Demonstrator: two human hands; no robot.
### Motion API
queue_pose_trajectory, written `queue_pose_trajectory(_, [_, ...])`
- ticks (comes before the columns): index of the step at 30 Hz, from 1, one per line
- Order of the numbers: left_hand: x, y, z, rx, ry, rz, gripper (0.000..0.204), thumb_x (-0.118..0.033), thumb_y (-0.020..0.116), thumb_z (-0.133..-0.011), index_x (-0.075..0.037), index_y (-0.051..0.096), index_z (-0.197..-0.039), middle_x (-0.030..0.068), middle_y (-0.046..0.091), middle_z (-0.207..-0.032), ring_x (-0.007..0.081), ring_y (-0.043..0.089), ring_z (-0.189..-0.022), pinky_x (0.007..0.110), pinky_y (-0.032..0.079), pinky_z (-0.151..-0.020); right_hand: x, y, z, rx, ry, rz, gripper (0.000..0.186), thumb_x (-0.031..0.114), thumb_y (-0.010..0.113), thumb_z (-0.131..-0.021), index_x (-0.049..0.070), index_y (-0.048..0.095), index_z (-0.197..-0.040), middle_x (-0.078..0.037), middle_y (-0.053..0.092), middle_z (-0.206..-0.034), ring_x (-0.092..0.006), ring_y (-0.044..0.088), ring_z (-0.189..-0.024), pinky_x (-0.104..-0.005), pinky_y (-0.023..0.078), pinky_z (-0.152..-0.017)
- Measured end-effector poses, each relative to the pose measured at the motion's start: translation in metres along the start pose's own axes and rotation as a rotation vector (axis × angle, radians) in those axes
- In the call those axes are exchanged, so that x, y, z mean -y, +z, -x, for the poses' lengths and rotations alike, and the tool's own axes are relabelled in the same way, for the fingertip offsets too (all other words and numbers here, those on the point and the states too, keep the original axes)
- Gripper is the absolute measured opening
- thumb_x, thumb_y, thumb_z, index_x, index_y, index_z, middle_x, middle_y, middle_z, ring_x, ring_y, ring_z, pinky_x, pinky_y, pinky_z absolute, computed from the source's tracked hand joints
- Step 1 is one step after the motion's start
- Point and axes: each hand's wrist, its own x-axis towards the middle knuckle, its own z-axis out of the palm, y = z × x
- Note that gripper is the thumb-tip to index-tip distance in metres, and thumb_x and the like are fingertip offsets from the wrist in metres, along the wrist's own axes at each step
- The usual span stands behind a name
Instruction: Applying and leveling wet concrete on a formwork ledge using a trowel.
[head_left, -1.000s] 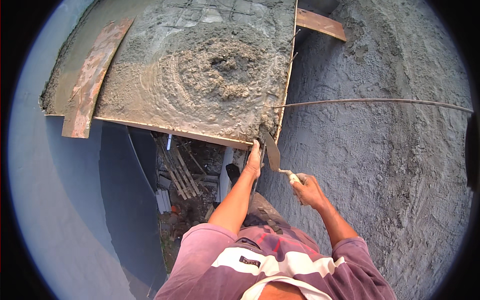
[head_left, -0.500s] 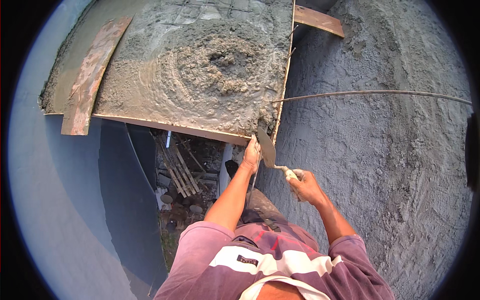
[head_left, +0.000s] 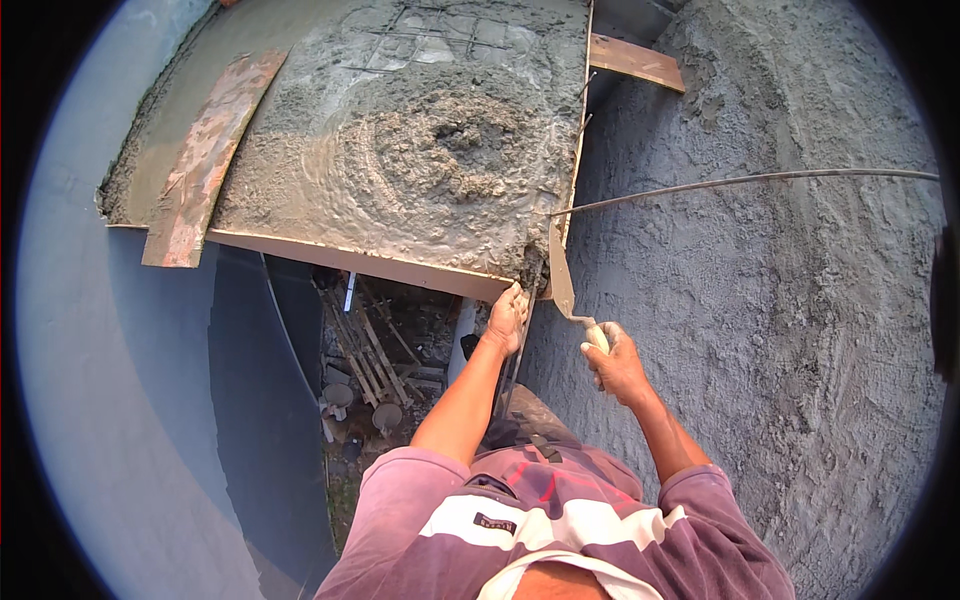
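Note:
My right hand (head_left: 618, 365) grips the pale handle of a pointed trowel (head_left: 561, 275). Its grey blade points away from me, beside the near right corner of a slab of wet concrete (head_left: 330, 190). Just left of the blade, my left hand (head_left: 508, 318) is closed at that same corner, fingertips up against the wooden form board (head_left: 370, 264). A thin upright pole runs down beside this hand; what exactly the fingers grip is hidden. The concrete is rough, with a ringed hollow in its middle.
A stained plank (head_left: 215, 165) lies across the slab's left side. To the right rises a rough grey plastered wall (head_left: 760, 330), crossed by a long thin rod (head_left: 750, 183). Another board (head_left: 638, 62) sticks out at the back. Far below lie timber poles (head_left: 362, 340) and round containers.
The trowel has swung slightly right and away from my left hand, its blade now along the slab's right edge. My left hand stays at the corner. The whole view has shifted slightly.

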Motion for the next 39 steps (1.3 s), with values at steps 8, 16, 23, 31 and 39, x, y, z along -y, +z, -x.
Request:
queue_pose_trajectory(8, [-0.057, 0.027, 0.115, 0.015, -0.081, -0.081, 0.073, -0.050, 0.054, -0.098, -0.012, 0.031, -0.155, 0.0128, 0.042, -0.154, 0.0279, 0.042, -0.140, 0.045, 0.024, -0.117, 0.015, 0.038, -0.019, -0.004, -0.173, 0.030, 0.021, 0.019, 0.064, -0.096, 0.004, 0.057, -0.108, 0.001, 0.054, -0.073, -0.0075, 0.050, -0.052, -0.0251, 0.042, -0.043])
queue_pose_trajectory(16, [-0.070, -0.088, 0.237, -0.557, 0.138, -0.513, 0.059, -0.035, 0.064, -0.098, -0.007, 0.044, -0.146, 0.0060, 0.064, -0.127, 0.0131, 0.066, -0.097, 0.026, 0.050, -0.078, 0.085, 0.151, -0.165, 0.238, -0.142, -0.173, 0.023, 0.022, 0.065, -0.095, 0.001, 0.060, -0.100, -0.005, 0.059, -0.069, -0.0140, 0.055, -0.048, -0.0319, 0.042, -0.040])
queue_pose_trajectory(23, [-0.011, -0.198, 0.420, -1.083, 0.042, -0.236, 0.056, -0.039, 0.057, -0.100, -0.011, 0.043, -0.146, 0.0134, 0.060, -0.132, 0.0301, 0.064, -0.108, 0.047, 0.048, -0.091, 0.045, 0.122, -0.183, 0.007, -0.052, -0.304, 0.020, 0.022, 0.065, -0.094, 0.003, 0.062, -0.094, -0.005, 0.059, -0.067, -0.0153, 0.054, -0.046, -0.0325, 0.044, -0.038])
queue_pose_trajectory(31, [0.077, -0.213, 0.502, -1.247, 0.021, 0.094, 0.055, -0.041, 0.056, -0.099, -0.011, 0.045, -0.144, 0.0177, 0.054, -0.140, 0.0382, 0.061, -0.114, 0.057, 0.046, -0.096, 0.076, 0.025, -0.163, -0.257, -0.432, 0.308, 0.031, 0.023, 0.065, -0.092, 0.000, 0.059, -0.112, -0.019, 0.070, -0.094, -0.0334, 0.069, -0.087, -0.0457, 0.054, -0.076])
queue_pose_trajectory(39, [0.068, -0.169, 0.445, -1.134, -0.015, -0.057, 0.052, -0.038, 0.059, -0.099, -0.009, 0.046, -0.141, 0.0156, 0.058, -0.133, 0.0340, 0.062, -0.110, 0.051, 0.049, -0.090, 0.079, 0.013, -0.200, -0.053, -0.363, 0.851, 0.035, 0.027, 0.062, -0.091, 0.001, 0.060, -0.115, -0.029, 0.068, -0.106, -0.0478, 0.064, -0.105, -0.0540, 0.051, -0.091])
